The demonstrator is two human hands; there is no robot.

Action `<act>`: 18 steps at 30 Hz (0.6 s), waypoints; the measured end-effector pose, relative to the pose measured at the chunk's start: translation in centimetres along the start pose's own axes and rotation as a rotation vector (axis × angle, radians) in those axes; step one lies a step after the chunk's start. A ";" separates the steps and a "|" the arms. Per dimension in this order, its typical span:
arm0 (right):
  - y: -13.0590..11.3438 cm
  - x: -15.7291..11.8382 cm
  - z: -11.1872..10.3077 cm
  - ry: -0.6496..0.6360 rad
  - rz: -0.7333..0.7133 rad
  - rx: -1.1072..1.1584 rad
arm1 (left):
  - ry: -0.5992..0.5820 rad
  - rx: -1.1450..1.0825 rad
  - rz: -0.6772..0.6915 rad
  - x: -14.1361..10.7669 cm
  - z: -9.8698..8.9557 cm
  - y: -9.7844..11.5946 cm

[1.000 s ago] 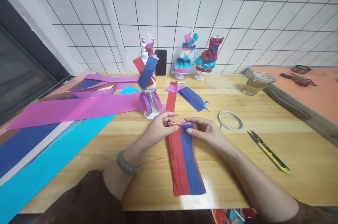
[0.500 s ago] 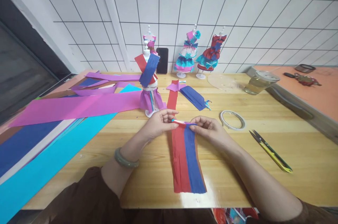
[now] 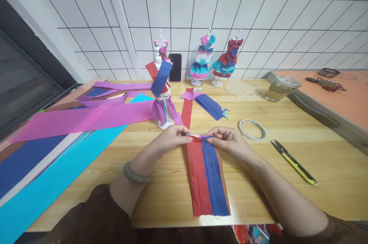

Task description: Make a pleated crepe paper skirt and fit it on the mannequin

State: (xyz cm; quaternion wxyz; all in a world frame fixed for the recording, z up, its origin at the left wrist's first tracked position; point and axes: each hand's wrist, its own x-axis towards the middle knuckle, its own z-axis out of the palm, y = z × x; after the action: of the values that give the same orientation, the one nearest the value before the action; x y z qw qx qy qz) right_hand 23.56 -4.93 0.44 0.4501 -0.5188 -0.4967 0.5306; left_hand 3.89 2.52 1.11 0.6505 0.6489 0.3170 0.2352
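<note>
My left hand (image 3: pixel 174 138) pinches the upper left corner of a layered red and blue crepe paper strip (image 3: pixel 198 178). At the upper right corner, the thumb and fingers of my right hand (image 3: pixel 227 139) are closed on the same strip. Its top edge is narrow and folded, with white, purple and light blue showing between my fingertips. The strip hangs toward me over the table. Just beyond my left hand stands a small mannequin (image 3: pixel 161 100) with a purple skirt and crossed red and blue bands. A long red strip (image 3: pixel 187 113) lies behind my hands.
Coloured paper strips (image 3: pixel 86 117) spread over the left side. A blue paper piece (image 3: pixel 209 106), tape roll (image 3: pixel 252 129), thread snips (image 3: pixel 293 161) and a cup (image 3: pixel 280 89) lie or stand to the right. Dressed mannequins (image 3: pixel 228 61) and a phone (image 3: pixel 175 67) line the wall.
The lower end of the red and blue strip has swung to the right. My left fingers have curled in closer on its top edge, and both hands stay pinched there.
</note>
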 end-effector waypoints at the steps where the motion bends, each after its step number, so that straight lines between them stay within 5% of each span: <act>1: 0.0 0.0 0.0 0.004 0.001 0.006 | 0.007 0.004 0.004 0.0 0.0 0.1; 18: -0.1 0.5 -1.0 -0.003 0.006 -0.030 | 0.012 -0.244 -0.027 0.1 -0.1 0.1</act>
State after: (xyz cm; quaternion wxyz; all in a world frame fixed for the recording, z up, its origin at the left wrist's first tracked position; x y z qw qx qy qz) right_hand 24.54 -4.32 0.54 0.4399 -0.5262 -0.5039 0.5251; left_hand 3.90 2.61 1.19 0.7258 0.5590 0.2989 0.2671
